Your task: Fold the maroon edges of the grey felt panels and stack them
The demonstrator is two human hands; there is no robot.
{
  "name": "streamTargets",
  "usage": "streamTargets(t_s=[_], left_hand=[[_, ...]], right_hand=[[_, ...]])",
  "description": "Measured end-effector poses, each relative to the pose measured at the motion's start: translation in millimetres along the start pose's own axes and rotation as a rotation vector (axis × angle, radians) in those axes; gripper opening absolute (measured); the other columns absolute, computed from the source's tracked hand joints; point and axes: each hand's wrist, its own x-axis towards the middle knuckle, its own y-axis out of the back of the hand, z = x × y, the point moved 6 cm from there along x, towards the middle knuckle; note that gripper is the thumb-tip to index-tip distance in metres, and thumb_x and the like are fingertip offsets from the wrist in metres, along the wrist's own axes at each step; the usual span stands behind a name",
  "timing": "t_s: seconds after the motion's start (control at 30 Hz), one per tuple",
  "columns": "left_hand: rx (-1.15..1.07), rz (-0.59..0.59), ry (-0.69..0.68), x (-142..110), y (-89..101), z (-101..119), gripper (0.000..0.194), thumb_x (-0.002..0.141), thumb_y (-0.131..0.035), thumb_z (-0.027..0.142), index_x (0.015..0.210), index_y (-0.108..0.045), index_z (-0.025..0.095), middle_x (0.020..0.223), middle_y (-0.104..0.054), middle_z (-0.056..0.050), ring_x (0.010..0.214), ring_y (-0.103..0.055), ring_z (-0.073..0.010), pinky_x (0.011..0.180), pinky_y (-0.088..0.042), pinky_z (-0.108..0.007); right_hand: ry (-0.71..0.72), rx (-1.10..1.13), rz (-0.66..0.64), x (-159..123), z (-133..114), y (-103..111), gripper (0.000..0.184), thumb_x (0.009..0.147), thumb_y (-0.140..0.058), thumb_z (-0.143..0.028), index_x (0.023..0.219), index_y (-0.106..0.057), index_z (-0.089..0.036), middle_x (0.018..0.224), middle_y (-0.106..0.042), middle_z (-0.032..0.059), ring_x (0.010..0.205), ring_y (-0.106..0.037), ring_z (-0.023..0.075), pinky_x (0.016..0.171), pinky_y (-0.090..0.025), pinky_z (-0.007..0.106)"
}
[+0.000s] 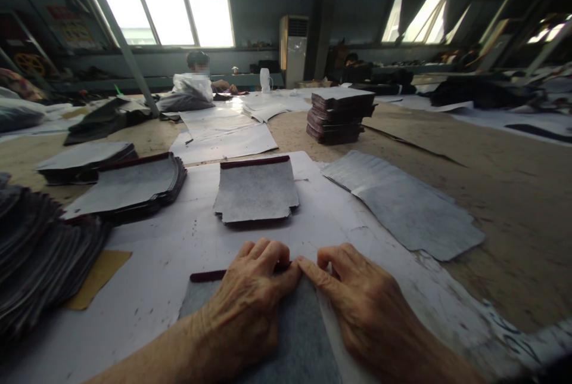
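A grey-backed fabric piece (299,336) lies on white paper right in front of me, with a dark maroon folded strip (208,276) along its far edge. My left hand (252,300) is closed at that edge, its fingers curled over the strip and its thumb pressing on it. Close beside, my right hand (364,294) has its fingers bent and closed at the corner of the same edge. The tips of both hands nearly meet there. Beyond them lies a small stack of similar pieces (256,190), maroon edge at the far side.
Stacked dark pieces (40,259) fan out at left, beside a tan card (100,279). Another pile (134,184) lies behind them. A taller maroon stack (339,115) stands farther back. Loose grey sheets (402,199) lie at right. Across the table is another person (197,62).
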Motion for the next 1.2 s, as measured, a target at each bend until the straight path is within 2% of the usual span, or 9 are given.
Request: streamTargets(t_s=[0.1, 0.23, 0.37, 0.53, 0.7, 0.83, 0.97, 1.1, 1.2], left_hand=[[-0.019, 0.053, 0.034, -0.9, 1.5, -1.6, 0.038, 0.069, -0.044, 0.003, 0.101, -0.058, 0.015, 0.089, -0.05, -0.008, 0.08, -0.045, -0.0201, 0.072, -0.042, -0.04], [-0.015, 0.155, 0.141, -8.5, 9.0, -13.4, 0.029, 0.078, -0.047, 0.011, 0.105, -0.055, 0.015, 0.095, -0.051, -0.008, 0.086, -0.046, -0.0207, 0.078, -0.043, -0.04], [-0.02, 0.08, 0.265, -18.1, 15.3, -28.8, 0.017, 0.079, -0.053, 0.023, 0.096, -0.056, 0.019, 0.093, -0.053, -0.005, 0.084, -0.049, -0.0193, 0.077, -0.044, -0.038], [-0.009, 0.018, 0.384, -23.3, 20.2, -39.0, 0.016, 0.077, -0.055, 0.028, 0.089, -0.051, 0.018, 0.088, -0.053, -0.004, 0.082, -0.049, -0.0209, 0.075, -0.042, -0.041], [-0.047, -0.007, 0.397, -21.2, 18.0, -39.7, 0.015, 0.074, -0.056, 0.026, 0.086, -0.051, 0.019, 0.086, -0.053, -0.003, 0.079, -0.048, -0.0198, 0.075, -0.041, -0.04], [-0.089, 0.049, 0.356, -19.7, 19.3, -38.5, 0.01, 0.073, -0.056, 0.021, 0.082, -0.052, 0.019, 0.083, -0.051, -0.002, 0.077, -0.047, -0.0183, 0.072, -0.041, -0.037], [-0.107, 0.127, 0.309, -19.1, 21.3, -35.7, 0.009, 0.071, -0.058, 0.017, 0.078, -0.052, 0.018, 0.082, -0.05, -0.002, 0.078, -0.047, -0.0183, 0.071, -0.04, -0.036], [-0.107, 0.145, 0.298, -19.6, 21.6, -33.3, 0.011, 0.068, -0.06, 0.014, 0.076, -0.052, 0.017, 0.08, -0.052, -0.002, 0.078, -0.048, -0.018, 0.071, -0.039, -0.035], [-0.119, 0.141, 0.316, -20.0, 23.4, -35.4, 0.012, 0.068, -0.062, 0.016, 0.076, -0.053, 0.017, 0.08, -0.053, -0.001, 0.077, -0.049, -0.0172, 0.07, -0.039, -0.033]], right_hand=[[0.016, -0.046, -0.059, 0.5, -4.1, -3.1, 0.042, 0.073, -0.039, 0.0, 0.107, -0.06, -0.011, 0.093, -0.058, 0.0114, 0.082, -0.049, 0.0232, 0.068, -0.048, 0.039], [0.017, -0.083, -0.067, 1.2, -5.6, -2.8, 0.045, 0.07, -0.038, 0.001, 0.107, -0.06, -0.011, 0.095, -0.059, 0.0113, 0.083, -0.049, 0.024, 0.07, -0.049, 0.041], [-0.013, -0.013, -0.019, 2.0, -0.8, 0.1, 0.04, 0.074, -0.037, -0.001, 0.105, -0.061, -0.012, 0.092, -0.059, 0.0107, 0.082, -0.05, 0.0224, 0.067, -0.049, 0.038], [-0.077, 0.093, 0.074, 3.1, 9.4, 6.8, 0.03, 0.079, -0.038, -0.002, 0.099, -0.059, -0.013, 0.088, -0.06, 0.0073, 0.083, -0.054, 0.0168, 0.073, -0.049, 0.031], [-0.227, 0.165, 0.055, 6.5, 19.8, 11.4, 0.023, 0.085, -0.039, -0.01, 0.093, -0.06, -0.017, 0.087, -0.063, 0.0032, 0.081, -0.059, 0.0119, 0.075, -0.049, 0.024], [-0.294, 0.233, -0.016, 16.8, 20.3, 11.8, 0.02, 0.087, -0.043, -0.018, 0.094, -0.063, -0.02, 0.091, -0.064, 0.002, 0.084, -0.06, 0.012, 0.076, -0.049, 0.024], [-0.193, 0.201, -0.061, 39.9, 10.4, 7.0, 0.017, 0.085, -0.051, -0.022, 0.095, -0.065, -0.02, 0.088, -0.065, 0.0024, 0.084, -0.059, 0.0139, 0.075, -0.047, 0.025], [-0.002, 0.182, -0.211, 56.4, -4.0, -14.6, 0.012, 0.083, -0.055, -0.022, 0.082, -0.067, -0.02, 0.073, -0.062, 0.0004, 0.07, -0.056, 0.0112, 0.065, -0.044, 0.021], [0.057, 0.162, -0.163, 57.0, -7.9, -22.3, 0.019, 0.084, -0.051, -0.018, 0.067, -0.06, -0.016, 0.064, -0.056, 0.001, 0.062, -0.051, 0.0112, 0.059, -0.039, 0.022]])
